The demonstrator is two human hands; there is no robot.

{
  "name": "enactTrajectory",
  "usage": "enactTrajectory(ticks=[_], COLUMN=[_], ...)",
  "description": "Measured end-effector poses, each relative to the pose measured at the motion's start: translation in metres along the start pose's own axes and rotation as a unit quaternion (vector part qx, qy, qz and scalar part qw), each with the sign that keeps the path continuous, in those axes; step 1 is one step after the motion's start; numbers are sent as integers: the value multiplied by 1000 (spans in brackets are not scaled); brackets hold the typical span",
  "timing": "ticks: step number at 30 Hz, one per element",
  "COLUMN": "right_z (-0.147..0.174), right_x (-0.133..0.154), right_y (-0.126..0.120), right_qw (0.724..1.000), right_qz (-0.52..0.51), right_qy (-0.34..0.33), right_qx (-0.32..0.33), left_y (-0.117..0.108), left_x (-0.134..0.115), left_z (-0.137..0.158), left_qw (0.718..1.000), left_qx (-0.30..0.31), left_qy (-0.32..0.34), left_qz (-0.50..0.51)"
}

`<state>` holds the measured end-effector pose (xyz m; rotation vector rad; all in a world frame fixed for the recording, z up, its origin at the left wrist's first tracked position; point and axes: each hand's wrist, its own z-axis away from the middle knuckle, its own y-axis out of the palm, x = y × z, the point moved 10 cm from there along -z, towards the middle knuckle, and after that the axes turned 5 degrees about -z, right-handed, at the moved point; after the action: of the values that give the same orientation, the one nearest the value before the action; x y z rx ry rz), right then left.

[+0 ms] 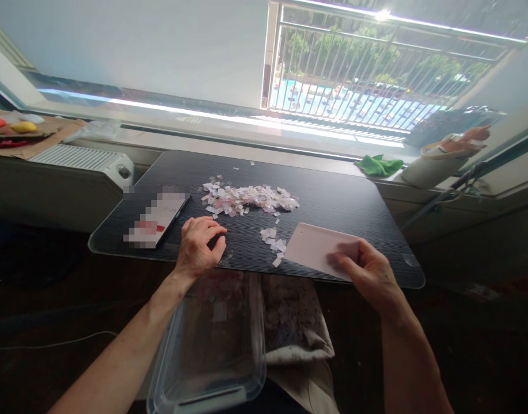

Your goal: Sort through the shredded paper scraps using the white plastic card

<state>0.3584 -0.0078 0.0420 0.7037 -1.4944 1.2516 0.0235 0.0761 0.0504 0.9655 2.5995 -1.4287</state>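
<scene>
My right hand (373, 273) pinches a pale, flat rectangular card (319, 247) between thumb and fingers, above the dark table's front right part. The card's left edge is close to a small cluster of paper scraps (272, 238). Behind it, mid-table, lies a larger heap of small white and pinkish paper bits (250, 199). My left hand (200, 244) rests at the front edge of the table, fingers loosely bent with the thumb apart, holding nothing. Some fine crumbs lie beside its thumb.
A phone (162, 221) lies left on the black table (341, 198). Below the front edge are a clear plastic bin (260, 328) and a fabric-like receptacle (298, 353) with scraps. A green cloth (379, 165) and a pale pot (431, 167) stand at the windowsill; a white radiator (85, 161) is left.
</scene>
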Motion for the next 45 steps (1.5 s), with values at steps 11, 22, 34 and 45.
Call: enactTrajectory(ticks=[11,22,34,45], right_z=[1,1,-5,3], right_x=[-7,-11,-25,-19], right_y=[-6,-12,3,3], right_qw=[1000,998,989,990], right_qz=[15,-42,-119,-89], right_qy=[12,45,84,70], right_qx=[-6,2,39,80], left_y=[-1,-1,0,0], left_x=[-1,-1,2,2], left_z=[1,0,-1,-2], left_qw=[1000,1000,1000,1000], left_qx=[-7,-3,12,13], left_qy=[7,2,-22,-21], left_qz=[0,-5,5,4])
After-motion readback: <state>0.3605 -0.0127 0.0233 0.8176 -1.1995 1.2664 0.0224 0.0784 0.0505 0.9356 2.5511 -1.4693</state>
